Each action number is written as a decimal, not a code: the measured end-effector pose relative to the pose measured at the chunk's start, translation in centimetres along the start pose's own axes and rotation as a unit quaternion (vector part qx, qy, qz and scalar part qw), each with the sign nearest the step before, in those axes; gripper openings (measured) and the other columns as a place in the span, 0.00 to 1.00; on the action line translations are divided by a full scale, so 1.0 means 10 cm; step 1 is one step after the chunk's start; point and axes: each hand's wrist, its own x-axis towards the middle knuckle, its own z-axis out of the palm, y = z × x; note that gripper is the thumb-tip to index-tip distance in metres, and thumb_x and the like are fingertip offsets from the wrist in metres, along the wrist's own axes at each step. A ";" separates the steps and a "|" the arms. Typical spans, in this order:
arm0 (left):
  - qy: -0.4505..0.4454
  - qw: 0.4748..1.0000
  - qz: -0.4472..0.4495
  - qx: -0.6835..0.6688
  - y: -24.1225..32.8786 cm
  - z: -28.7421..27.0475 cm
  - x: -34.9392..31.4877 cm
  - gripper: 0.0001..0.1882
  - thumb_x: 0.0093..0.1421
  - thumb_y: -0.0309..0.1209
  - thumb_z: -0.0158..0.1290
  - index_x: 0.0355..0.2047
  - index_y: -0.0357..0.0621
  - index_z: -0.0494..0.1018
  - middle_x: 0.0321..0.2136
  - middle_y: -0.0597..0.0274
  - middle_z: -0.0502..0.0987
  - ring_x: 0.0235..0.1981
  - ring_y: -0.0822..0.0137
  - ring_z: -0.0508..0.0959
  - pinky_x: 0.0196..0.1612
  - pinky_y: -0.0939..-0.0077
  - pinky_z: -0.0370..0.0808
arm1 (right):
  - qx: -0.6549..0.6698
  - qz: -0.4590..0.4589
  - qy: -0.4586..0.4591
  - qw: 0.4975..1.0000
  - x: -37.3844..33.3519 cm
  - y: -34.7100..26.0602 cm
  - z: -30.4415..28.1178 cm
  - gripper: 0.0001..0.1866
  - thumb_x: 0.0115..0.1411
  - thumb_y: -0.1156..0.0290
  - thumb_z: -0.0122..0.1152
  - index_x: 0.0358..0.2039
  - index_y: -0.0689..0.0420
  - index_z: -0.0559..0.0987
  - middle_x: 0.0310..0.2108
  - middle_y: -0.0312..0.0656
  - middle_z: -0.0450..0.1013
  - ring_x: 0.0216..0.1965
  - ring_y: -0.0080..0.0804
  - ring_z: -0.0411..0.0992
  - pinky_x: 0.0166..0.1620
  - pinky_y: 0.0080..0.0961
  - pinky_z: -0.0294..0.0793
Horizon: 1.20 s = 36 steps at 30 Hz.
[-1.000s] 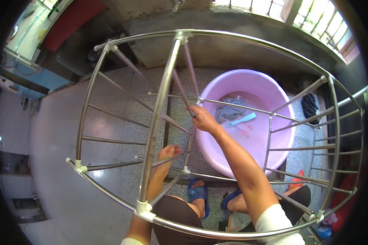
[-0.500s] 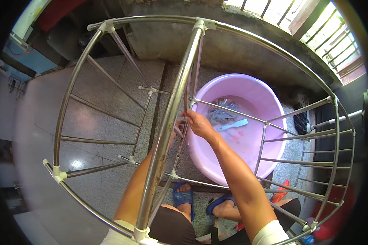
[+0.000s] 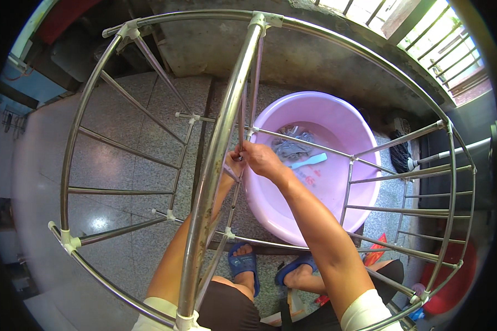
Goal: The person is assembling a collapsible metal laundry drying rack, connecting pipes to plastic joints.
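A rack of shiny metal tubes [image 3: 211, 165] with white plastic joints [image 3: 265, 20] stands around my arms. Both hands reach inside it to a thin upright metal tube [image 3: 241, 118] near the middle. My right hand [image 3: 259, 159] is closed, its fingertips pinched on that tube. Right beside it, my left hand [image 3: 234, 164] is closed on the tube's lower part, with its fingers touching those of the right. The thick front tube partly covers my left forearm, and the exact fingertip contact is hard to see.
Beyond the rack sits a purple basin [image 3: 337, 107] holding water, grey cloth [image 3: 292, 144] and a light-blue brush [image 3: 309, 161]. A mop [image 3: 400, 154] leans at the right, near a red basin [image 3: 455, 281]. My feet wear blue slippers [image 3: 243, 265]. A wall [image 3: 204, 52] rises behind.
My left hand has come up beside the right one at the thin tube, and the two are closer together. The whole view has shifted slightly, so the rack appears farther left and higher.
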 end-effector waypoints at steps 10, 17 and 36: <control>0.004 0.996 0.034 -0.081 -0.07 0.04 -0.05 0.09 0.43 0.30 0.64 0.24 0.41 0.80 0.19 0.62 0.80 0.21 0.76 0.78 0.25 0.79 0.70 | -0.072 -0.029 0.005 0.997 -0.06 -0.10 0.00 0.09 0.60 0.73 0.44 0.40 0.59 0.71 0.35 0.49 0.76 0.38 0.48 0.75 0.41 0.39 0.72; -0.039 0.997 -0.032 -0.058 0.01 0.00 -0.08 0.08 0.44 0.29 0.63 0.24 0.39 0.80 0.20 0.63 0.80 0.23 0.76 0.78 0.28 0.79 0.72 | -0.052 -0.032 0.001 0.998 -0.09 -0.14 -0.03 0.08 0.54 0.77 0.49 0.37 0.60 0.70 0.33 0.54 0.76 0.38 0.51 0.74 0.40 0.41 0.72; -0.255 0.855 -0.177 -0.417 -0.02 -0.26 -0.15 0.09 0.60 0.33 0.51 0.31 0.39 0.72 0.23 0.61 0.75 0.23 0.70 0.76 0.24 0.75 0.71 | -0.003 0.016 -0.001 1.000 -0.13 -0.17 -0.06 0.11 0.60 0.66 0.47 0.41 0.54 0.72 0.32 0.50 0.75 0.37 0.48 0.74 0.39 0.40 0.71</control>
